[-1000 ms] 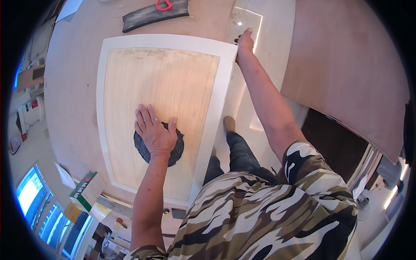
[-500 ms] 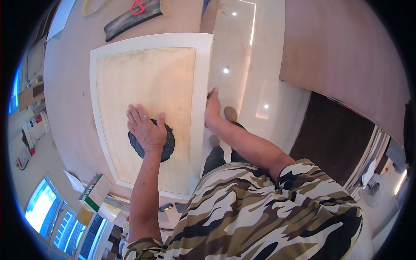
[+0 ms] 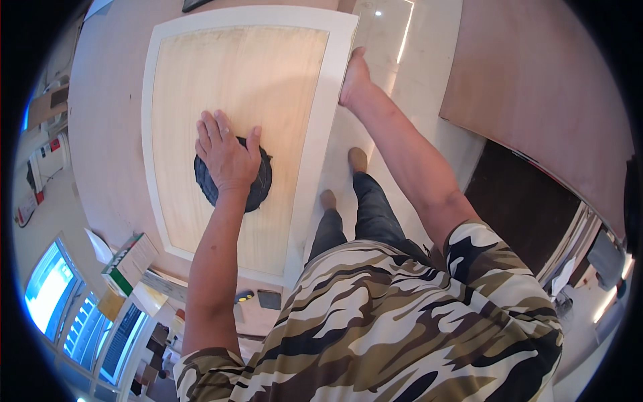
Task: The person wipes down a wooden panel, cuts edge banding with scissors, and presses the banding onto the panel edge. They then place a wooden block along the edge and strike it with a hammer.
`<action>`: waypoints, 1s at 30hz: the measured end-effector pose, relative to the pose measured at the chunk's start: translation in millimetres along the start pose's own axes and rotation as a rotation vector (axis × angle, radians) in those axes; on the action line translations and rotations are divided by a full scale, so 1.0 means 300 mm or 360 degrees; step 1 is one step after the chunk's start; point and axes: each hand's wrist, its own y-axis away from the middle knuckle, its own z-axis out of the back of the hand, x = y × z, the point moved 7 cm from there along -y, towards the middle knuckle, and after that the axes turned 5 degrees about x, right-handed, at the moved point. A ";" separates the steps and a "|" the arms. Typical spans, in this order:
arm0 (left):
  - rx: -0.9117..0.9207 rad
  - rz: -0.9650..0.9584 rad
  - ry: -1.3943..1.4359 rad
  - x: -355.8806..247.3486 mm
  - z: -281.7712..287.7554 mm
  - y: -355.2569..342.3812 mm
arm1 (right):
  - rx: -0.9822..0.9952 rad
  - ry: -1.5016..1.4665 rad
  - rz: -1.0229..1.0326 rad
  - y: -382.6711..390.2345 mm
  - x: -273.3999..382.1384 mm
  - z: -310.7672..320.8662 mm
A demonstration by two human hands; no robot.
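Note:
A pale wood panel with a white border [image 3: 335, 74] lies flat, like a cabinet door. My left hand [image 3: 231, 157] rests palm down on a round, dark, crumpled cloth-like pad [image 3: 258, 191] on the panel. Its fingers are stretched out and spread, reaching past the pad onto the wood. At the panel's right edge is my right hand [image 3: 356, 77], its arm extended forward. The thumb side shows, but the other fingers are hidden at the edge, so whether they hold anything is unclear.
The panel lies on a brownish worktop [image 3: 107, 134]. Another brown board surface [image 3: 536, 80] stands at the right, across a strip of shiny floor [image 3: 429, 100]. A white and green box [image 3: 129, 264] sits at the lower left, and a dark flat rectangular item [image 3: 269, 299] lies near my body.
My right hand has moved forward along the panel's right edge. My left hand stays on the dark pad. The whole view has shifted, with the panel now higher in it.

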 end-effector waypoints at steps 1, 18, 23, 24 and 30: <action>-0.0016 -0.0005 -0.0007 0.004 -0.003 0.005 | 0.0064 0.0082 -0.0033 0.031 -0.065 0.015; -0.0050 0.0077 0.0091 0.018 -0.022 0.009 | -0.0538 0.0061 -0.0180 0.349 -0.987 0.650; -0.0091 -0.0005 0.0072 0.120 -0.028 0.182 | -0.0320 0.0140 -0.0075 0.499 -1.054 0.535; -0.0087 -0.0064 0.0076 0.103 -0.022 0.252 | -0.0443 0.0281 -0.0093 0.489 -1.020 0.559; -0.0048 -0.0167 0.0062 0.169 -0.044 0.706 | -0.0090 0.0151 0.0145 0.365 -0.774 0.466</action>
